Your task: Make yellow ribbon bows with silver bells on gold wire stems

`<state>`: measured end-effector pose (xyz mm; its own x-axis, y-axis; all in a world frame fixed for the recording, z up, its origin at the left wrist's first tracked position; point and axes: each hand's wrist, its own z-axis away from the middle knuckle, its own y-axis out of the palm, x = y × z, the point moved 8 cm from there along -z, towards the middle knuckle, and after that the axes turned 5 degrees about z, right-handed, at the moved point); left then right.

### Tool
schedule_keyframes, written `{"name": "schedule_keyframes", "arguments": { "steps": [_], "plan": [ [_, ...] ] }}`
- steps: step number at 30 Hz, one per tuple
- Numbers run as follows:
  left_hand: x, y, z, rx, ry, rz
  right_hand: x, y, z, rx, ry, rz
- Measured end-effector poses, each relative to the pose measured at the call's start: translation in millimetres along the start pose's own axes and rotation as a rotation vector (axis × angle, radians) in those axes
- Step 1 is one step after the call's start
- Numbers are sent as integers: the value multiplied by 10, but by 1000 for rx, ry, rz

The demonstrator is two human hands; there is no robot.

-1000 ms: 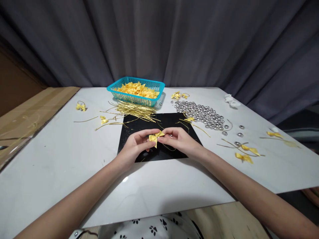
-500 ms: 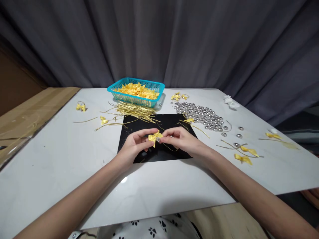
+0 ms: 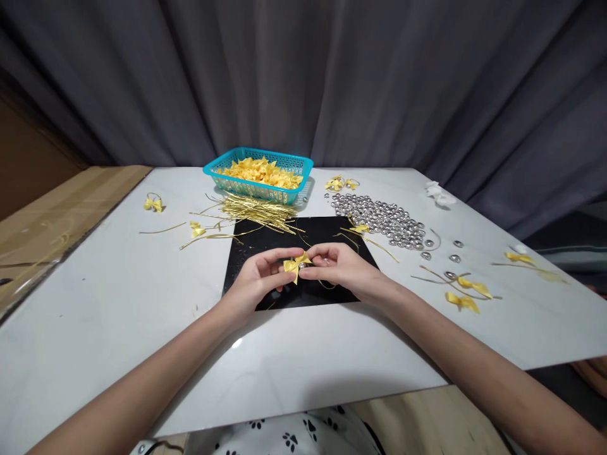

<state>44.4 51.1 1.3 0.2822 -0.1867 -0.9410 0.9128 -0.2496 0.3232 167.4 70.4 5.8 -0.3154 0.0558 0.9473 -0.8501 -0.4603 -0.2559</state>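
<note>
Between my two hands, above the black mat (image 3: 256,297), is a yellow ribbon bow (image 3: 293,268) with a small silver bell-like bead (image 3: 302,266) at its middle. My left hand (image 3: 263,273) pinches the bow's left side between thumb and fingers. From the other side, the fingertips of my right hand (image 3: 336,265) close on the bow's right edge beside the bead. A thin gold cord (image 3: 327,285) hangs below my right fingers; where it meets the bow is hidden.
A teal basket (image 3: 211,170) of yellow bows stands at the back, with a bundle of gold cords (image 3: 256,212) before it. Silver beads (image 3: 379,218) lie heaped to the right. Loose bows (image 3: 462,302) and cords are scattered at right; another bow (image 3: 153,204) lies far left.
The bow has shifted slightly down and tilted. My right thumb and index finger have moved a little, with the thumb now lower beside the bead.
</note>
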Motion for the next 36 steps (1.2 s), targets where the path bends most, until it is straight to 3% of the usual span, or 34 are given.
{"name": "schedule_keyframes", "arguments": {
  "steps": [7,15,25,31,36],
  "plan": [
    [6,-10,-8,-4,-2,-26,3,-62,-8,-106,-21,143],
    [-9,-35,-1,-4,28,-86,41,53,59,10,57,30],
    [-9,-46,-15,-27,24,-143,29,-8,33,-40,34,17],
    [-33,-33,3,-16,42,-99,73,-80,59,-21,87,-183],
    [-28,-36,10,-31,24,-79,97,-105,50,-45,40,-20]
  ]
}}
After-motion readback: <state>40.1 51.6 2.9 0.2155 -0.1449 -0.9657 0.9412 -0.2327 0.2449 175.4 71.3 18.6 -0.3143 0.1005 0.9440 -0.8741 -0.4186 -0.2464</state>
